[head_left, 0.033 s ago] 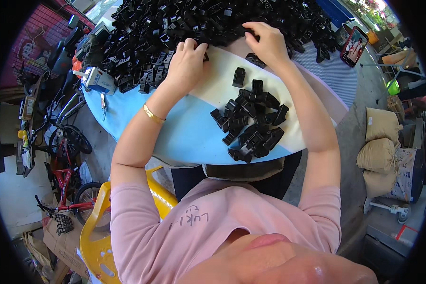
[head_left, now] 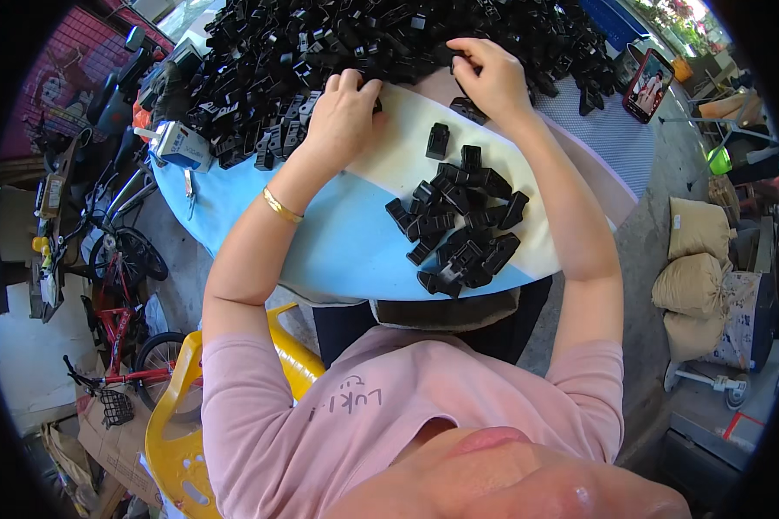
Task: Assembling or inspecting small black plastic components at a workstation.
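Some lettering [head_left: 177,138] marks the blue-and-white box [head_left: 195,157] beside the black plastic parts [head_left: 320,52].

You have a large jumbled heap [head_left: 389,35] of glossy black plastic pieces [head_left: 277,138], a smaller loose pile [head_left: 453,199] on its near side, and a single piece [head_left: 438,140] between them.

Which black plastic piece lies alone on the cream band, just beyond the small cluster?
The single piece just beyond the small cluster, toward the big pile: cream band shows all around it, while clustered pieces crowd together.
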`<state>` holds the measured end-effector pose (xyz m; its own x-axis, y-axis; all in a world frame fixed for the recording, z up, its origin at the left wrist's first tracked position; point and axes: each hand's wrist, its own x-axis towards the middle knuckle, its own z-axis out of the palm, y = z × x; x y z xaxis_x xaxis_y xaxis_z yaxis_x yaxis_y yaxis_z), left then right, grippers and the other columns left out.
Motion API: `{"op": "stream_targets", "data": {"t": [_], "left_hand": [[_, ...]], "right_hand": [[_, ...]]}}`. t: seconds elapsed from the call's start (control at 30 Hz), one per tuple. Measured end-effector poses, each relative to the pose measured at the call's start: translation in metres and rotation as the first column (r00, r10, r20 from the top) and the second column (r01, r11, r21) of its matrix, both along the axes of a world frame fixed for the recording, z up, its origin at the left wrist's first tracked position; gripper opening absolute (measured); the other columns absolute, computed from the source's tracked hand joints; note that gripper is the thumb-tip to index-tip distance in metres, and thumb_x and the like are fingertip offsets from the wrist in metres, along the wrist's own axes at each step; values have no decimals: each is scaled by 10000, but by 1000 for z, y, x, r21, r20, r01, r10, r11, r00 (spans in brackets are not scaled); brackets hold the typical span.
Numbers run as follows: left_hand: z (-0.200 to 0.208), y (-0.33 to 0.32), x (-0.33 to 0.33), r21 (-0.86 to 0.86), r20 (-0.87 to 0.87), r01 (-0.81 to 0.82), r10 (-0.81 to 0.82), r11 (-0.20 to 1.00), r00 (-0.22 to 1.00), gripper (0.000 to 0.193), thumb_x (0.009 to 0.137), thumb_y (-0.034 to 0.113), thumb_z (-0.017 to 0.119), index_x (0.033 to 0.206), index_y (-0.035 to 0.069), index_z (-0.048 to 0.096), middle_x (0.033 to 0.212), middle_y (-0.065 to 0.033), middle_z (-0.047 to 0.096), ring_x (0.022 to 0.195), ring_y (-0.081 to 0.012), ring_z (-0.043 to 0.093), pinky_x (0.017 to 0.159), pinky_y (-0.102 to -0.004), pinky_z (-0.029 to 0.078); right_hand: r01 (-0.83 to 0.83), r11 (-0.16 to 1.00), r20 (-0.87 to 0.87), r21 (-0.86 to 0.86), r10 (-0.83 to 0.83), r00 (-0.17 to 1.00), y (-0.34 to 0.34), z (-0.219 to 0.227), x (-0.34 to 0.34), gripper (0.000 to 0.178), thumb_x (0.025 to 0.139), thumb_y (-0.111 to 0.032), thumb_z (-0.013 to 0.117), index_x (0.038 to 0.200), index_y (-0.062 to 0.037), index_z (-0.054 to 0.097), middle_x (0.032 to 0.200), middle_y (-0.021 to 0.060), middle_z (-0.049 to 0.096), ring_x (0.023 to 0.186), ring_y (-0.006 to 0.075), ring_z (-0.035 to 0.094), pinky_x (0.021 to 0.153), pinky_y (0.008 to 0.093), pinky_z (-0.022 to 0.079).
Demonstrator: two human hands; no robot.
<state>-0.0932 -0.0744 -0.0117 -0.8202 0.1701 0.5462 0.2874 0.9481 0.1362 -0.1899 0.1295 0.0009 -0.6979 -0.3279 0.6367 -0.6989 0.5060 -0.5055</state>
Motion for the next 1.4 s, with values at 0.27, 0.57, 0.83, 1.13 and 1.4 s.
{"op": "stream_targets", "data": {"t": [0.27, 0.57, 0.83, 1.13, 1.4], "left_hand": [[6, 8, 6, -3, 220, 122, -118, 993, 968, 211, 729, 127, 638, 929, 59, 628, 911, -107, 580, 879, -288, 528, 780, -375, 449], [15, 25, 10, 459, 130, 192, -280, 867, 951, 504, 681, -112, 566, 1159, 44, 521, 959, -87, 562, 893, -183, 569, 752, -289, 491], [17, 23, 6, 924, 174, 67, -570, 376, 803, 454, 767, -76, 610, 1197, 14, 493, 1094, -64, 540, 989, -136, 563, 857, -257, 478], [14, 40, 17, 955, 118, 43, -512, 293, 851, 375, 758, -15, 673, 1118, -3, 566, 916, -5, 611, 908, -74, 569, 789, -221, 469], [8, 39, 15, 999, 51, -34, -569, 41, 821, 341, 795, 4, 646, 1127, 43, 580, 785, 56, 510, 697, -33, 472, 710, -179, 471]], "right_hand": [[-214, 926, 510, -310, 352, 785, 17, 21, 39, 260, 827, -100, 610, 1071, -11, 608, 967, 43, 641, 812, 86, 611, 679, 212, 501], [-323, 906, 538, -273, 422, 730, 9, 14, 51, 252, 833, -89, 617, 1067, -1, 582, 884, 49, 620, 776, 80, 585, 686, 212, 492], [-126, 861, 633, -493, 454, 627, -2, 10, 59, 241, 891, -218, 579, 961, 11, 610, 762, 38, 610, 596, 78, 571, 553, 213, 505], [24, 897, 527, -442, 238, 816, -9, 9, 66, 222, 882, -213, 594, 791, -11, 587, 617, 1, 563, 512, 52, 522, 479, 201, 460], [-62, 935, 221, -348, 146, 964, -9, -3, 61, 178, 849, -168, 636, 778, -13, 584, 592, -19, 541, 500, 38, 471, 452, 194, 375]]}}
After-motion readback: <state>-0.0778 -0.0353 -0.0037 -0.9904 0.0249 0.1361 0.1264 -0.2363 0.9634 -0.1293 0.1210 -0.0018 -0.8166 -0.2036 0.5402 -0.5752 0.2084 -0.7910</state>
